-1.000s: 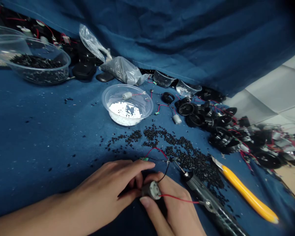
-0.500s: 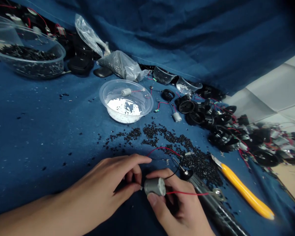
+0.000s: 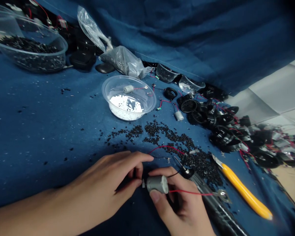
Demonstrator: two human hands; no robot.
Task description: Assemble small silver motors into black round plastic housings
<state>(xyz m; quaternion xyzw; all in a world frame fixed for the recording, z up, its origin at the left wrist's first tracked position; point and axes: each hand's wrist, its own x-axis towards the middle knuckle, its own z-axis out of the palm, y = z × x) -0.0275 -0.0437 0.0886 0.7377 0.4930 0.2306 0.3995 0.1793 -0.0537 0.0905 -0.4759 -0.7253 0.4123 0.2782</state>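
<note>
Between the thumb and fingers of my right hand is a small grey electric motor, lying sideways. A black wire and a red wire come from its right end; the red one ends in a metal contact plate. A small pale piece sits at the motor's left end. My left hand is right beside that piece, thumb and bent fingers pinched together, index finger stretched out above. Whether the pinch holds the piece is hard to see. Behind the hands lies a screwdriver with a black handle.
Yellow-handled cutters lie at the right. Black bits are scattered beyond my hands. A clear bowl holds white pieces and a motor. Another bowl holds black pieces. Black housings and wired motors are heaped at the right.
The view has shifted slightly. My left thumb has drawn back a little from the motor's end, and the pale piece there shows more clearly. The right hand keeps its hold.
</note>
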